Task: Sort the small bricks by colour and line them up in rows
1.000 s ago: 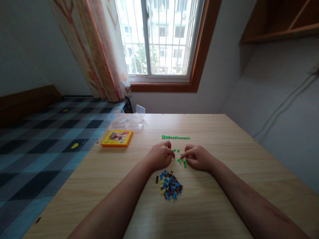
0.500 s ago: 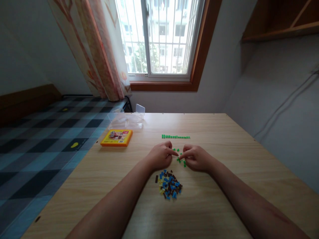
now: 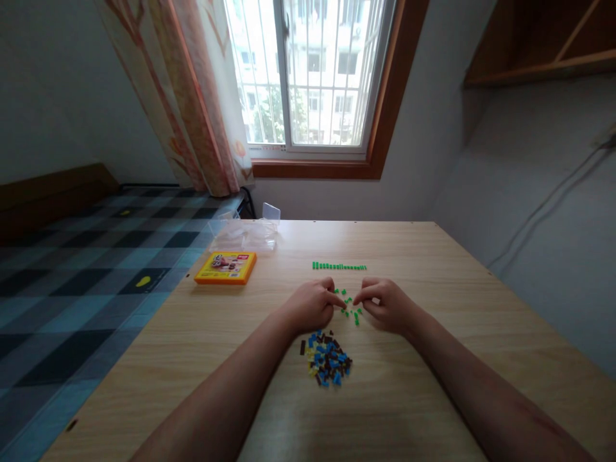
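Observation:
Small green toy bricks [image 3: 357, 320] lie loosely scattered between my two hands. From the left, my left hand [image 3: 314, 304] rests on the table with its index finger stretched out, the tip at the edge of these bricks and the other fingers curled. Opposite it, my right hand [image 3: 387, 304] points its bent index finger down at the same bricks, thumb apart, and I see nothing held. Farther back, more green bricks form a neat row [image 3: 337, 266]. Nearer me lies a mixed pile of blue, brown and yellow bricks [image 3: 330, 360], with a long brown piece [image 3: 303, 348] at its left side.
An orange-yellow box [image 3: 226, 267] with a printed picture lies at the table's left. Behind it stand clear plastic trays [image 3: 245, 234]. The wooden table [image 3: 433, 385] borders a checkered bed [image 3: 96, 276] on the left and a wall with a window [image 3: 327, 83] at the back.
My right fingertip has drawn slightly right, away from the green bricks. My left fingertip has slid a little toward me, and a few loose green bricks have spread apart.

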Motion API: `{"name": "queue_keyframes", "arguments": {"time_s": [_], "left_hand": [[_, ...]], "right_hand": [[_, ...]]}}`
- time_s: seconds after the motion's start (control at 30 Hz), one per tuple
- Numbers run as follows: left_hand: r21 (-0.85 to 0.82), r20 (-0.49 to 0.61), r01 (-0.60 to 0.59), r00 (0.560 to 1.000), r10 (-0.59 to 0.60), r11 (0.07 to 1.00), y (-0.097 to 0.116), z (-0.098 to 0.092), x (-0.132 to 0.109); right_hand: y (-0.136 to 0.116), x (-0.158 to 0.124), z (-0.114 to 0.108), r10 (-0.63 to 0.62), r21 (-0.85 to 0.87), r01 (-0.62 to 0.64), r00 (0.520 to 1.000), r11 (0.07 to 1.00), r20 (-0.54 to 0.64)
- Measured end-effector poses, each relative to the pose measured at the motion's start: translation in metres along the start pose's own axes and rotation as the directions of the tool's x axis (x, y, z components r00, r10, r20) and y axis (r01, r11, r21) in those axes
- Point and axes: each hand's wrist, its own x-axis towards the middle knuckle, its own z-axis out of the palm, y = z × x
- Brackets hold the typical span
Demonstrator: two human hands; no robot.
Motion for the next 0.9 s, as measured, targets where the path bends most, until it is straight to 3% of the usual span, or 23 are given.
{"name": "queue_keyframes", "arguments": {"time_s": [0.3, 0.47, 0.63, 0.8, 0.9], "left_hand": [[-0.135, -0.044, 0.05, 0.997, -0.056, 0.99, 0.0, -0.003, -0.002], [-0.141, 0.001, 0.024, 1.0, -0.024, 0.99, 0.002, -0.002, -0.002], [-0.159, 0.017, 0.036, 0.999, -0.034, 0.987, -0.001, -0.002, -0.001], [-0.159, -0.017, 0.059, 0.998, -0.063, 0.986, -0.002, -0.003, -0.001], [-0.129, -0.007, 0.043, 0.999, -0.044, 0.991, 0.0, -0.003, -0.002]], "right_hand": [[-0.008, -0.005, 0.006, -0.006, -0.02, 0.007, 0.997, 1.0, 0.074], [-0.009, -0.003, 0.005, 0.003, -0.072, 0.007, 0.991, 0.997, 0.134], [-0.002, 0.0, 0.003, 0.024, -0.149, -0.009, 0.995, 0.989, 0.098], [0.005, -0.002, -0.003, 0.061, -0.136, -0.063, 0.998, 0.989, -0.021], [0.006, -0.004, -0.01, 0.079, -0.102, -0.079, 0.997, 0.992, 0.003]]}}
